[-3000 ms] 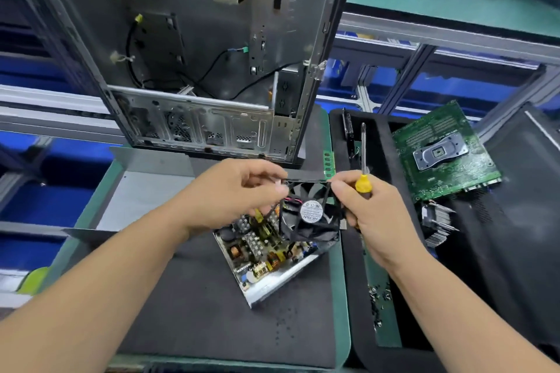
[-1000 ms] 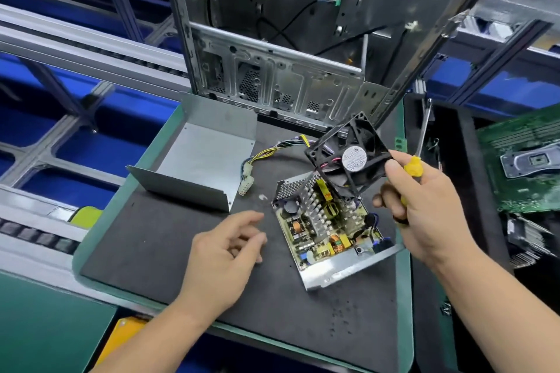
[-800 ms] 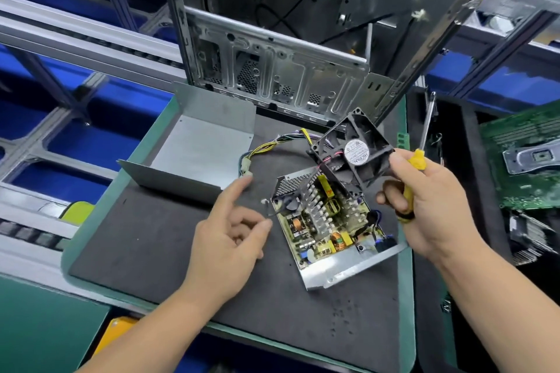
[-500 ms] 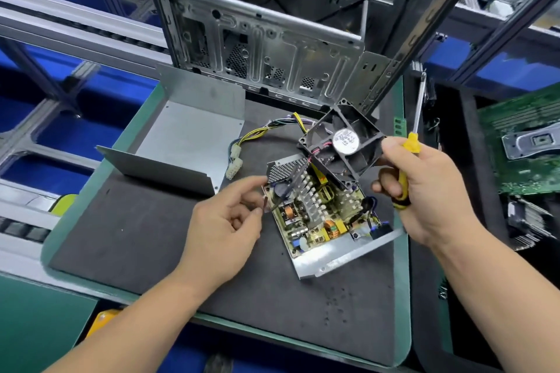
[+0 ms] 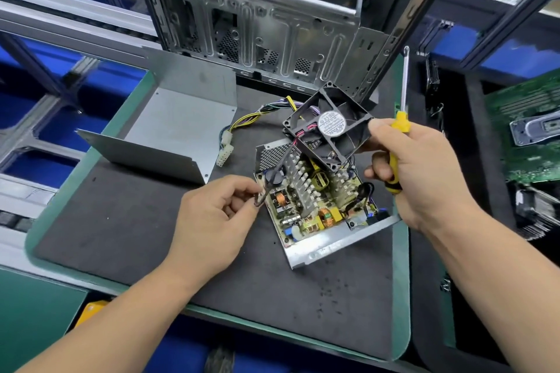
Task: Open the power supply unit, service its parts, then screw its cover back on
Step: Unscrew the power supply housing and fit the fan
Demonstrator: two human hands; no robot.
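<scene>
The opened power supply [image 5: 315, 206] lies on the dark mat, its circuit board and heatsinks bare. My right hand [image 5: 421, 172] holds the black fan [image 5: 328, 124] tilted above the board by its right edge and also grips a yellow-handled screwdriver [image 5: 400, 130], shaft pointing up. My left hand [image 5: 212, 215] pinches a small dark piece [image 5: 259, 201] at the board's left edge; a thin dark wire runs from there up to the fan. The grey metal cover [image 5: 172, 127] lies open to the left. A yellow and purple cable bundle with white plugs [image 5: 225, 145] trails off the unit.
An empty metal computer case [image 5: 272, 30] stands upright behind the mat [image 5: 121, 227]. A green motherboard [image 5: 527, 130] lies at the right in a black tray, with a heatsink [image 5: 536, 212] below it. Blue bins and metal rails run at the left. Dust specks dot the mat's front.
My left hand let go of the fan, dropped to the mat, then moved right to the board's left edge and pinched a small dark piece. My right hand keeps the fan and screwdriver raised.
</scene>
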